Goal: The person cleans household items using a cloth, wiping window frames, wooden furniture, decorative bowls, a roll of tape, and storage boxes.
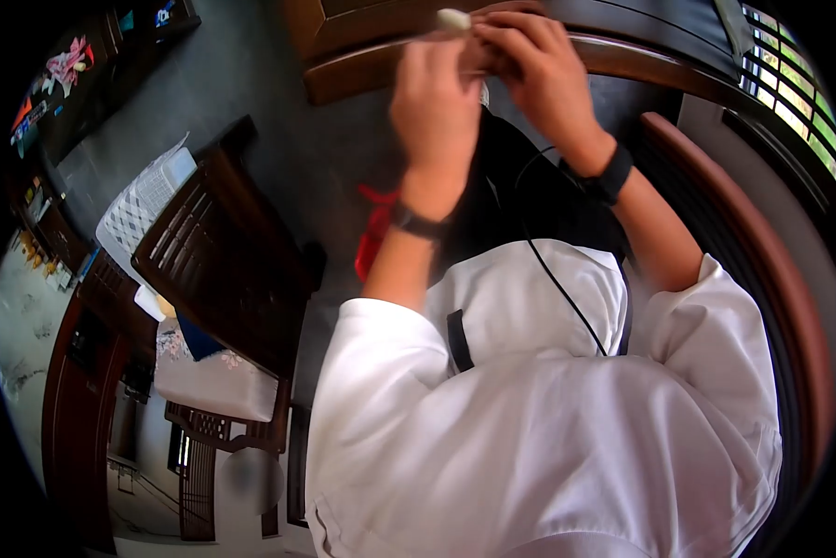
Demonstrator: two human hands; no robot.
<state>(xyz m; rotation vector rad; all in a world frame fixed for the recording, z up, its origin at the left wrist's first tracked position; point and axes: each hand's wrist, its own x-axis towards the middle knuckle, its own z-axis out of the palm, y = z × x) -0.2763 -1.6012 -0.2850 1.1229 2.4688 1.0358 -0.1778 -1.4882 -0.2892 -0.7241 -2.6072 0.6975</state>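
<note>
At the top of the head view my left hand (434, 107) and my right hand (541, 74) are close together over the edge of a dark wooden table (353, 70). The fingers of my right hand are bent around a brown object (478, 60), whose kind I cannot make out. My left hand is smeared by motion. Its fingers are curled against the left side of that brown object. A small cream-white rounded piece (453, 19) sticks up just above my left fingers; what it belongs to is unclear.
A red item (373, 237) is low by my left forearm. Left of me stands a dark wooden chair (218, 232), with a patterned white cloth (148, 209) behind it. A wooden bench rail (762, 214) runs along my right. A black cable (562, 293) crosses my lap.
</note>
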